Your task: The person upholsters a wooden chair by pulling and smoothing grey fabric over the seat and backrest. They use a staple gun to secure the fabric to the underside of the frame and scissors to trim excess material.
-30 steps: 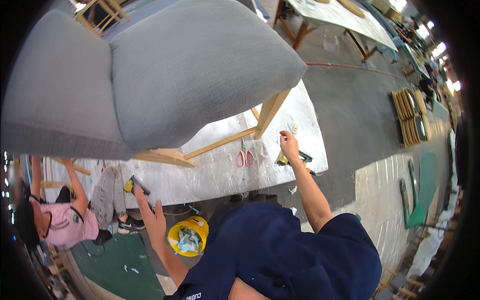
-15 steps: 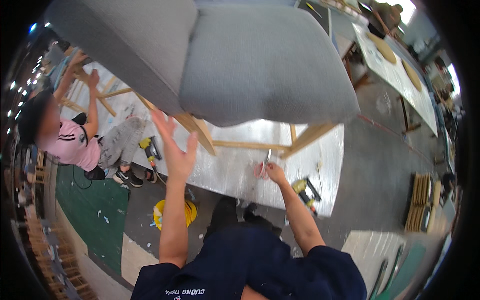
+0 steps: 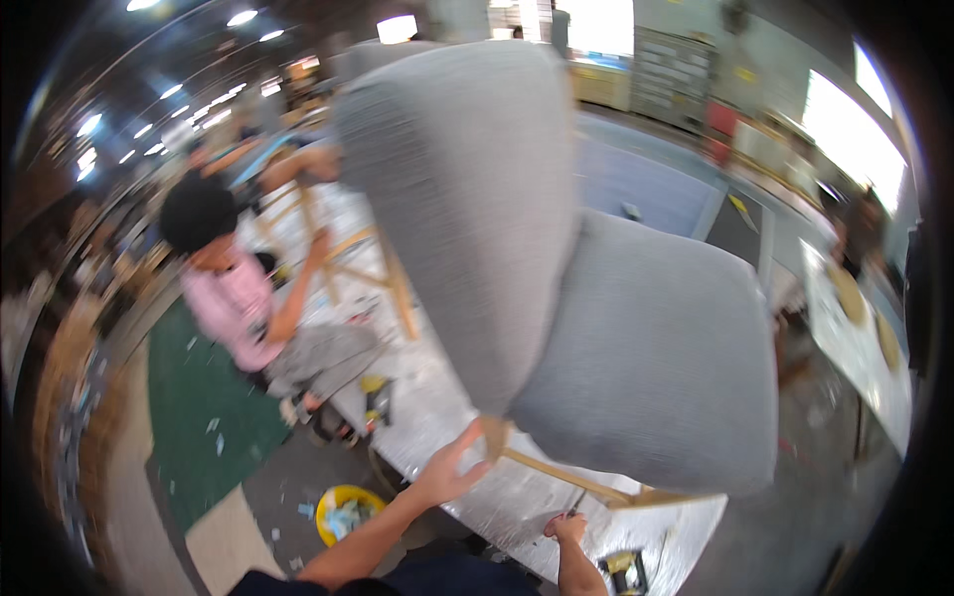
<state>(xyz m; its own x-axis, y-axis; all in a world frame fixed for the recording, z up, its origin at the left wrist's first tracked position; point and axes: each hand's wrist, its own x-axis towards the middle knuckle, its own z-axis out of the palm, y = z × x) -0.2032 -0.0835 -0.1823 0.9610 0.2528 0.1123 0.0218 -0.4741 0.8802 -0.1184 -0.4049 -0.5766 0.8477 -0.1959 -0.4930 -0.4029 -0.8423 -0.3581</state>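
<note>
A grey upholstered chair (image 3: 651,348) with pale wooden legs stands on the silvery-covered worktable (image 3: 437,397), its tall backrest (image 3: 487,209) toward the left. My left hand (image 3: 449,475) is open with fingers spread beside the chair's near wooden leg (image 3: 494,437); whether the fingertips touch it I cannot tell. Low at the table's front edge, my right hand (image 3: 566,526) is closed on a pair of scissors (image 3: 574,509), mostly hidden and blurred now. A yellow and black staple gun (image 3: 626,571) lies on the table to the right of that hand.
At the left, a person in pink (image 3: 234,308) handles a wooden chair frame (image 3: 393,283). Another staple gun (image 3: 376,399) lies near that person. A yellow bucket (image 3: 324,519) of scraps stands on the floor. Another table (image 3: 865,368) with tan pads is at the right.
The view has tilted up and shifted, so the whole backrest and the far room now show. My left hand remains spread by the chair leg; my right hand keeps the scissors.
</note>
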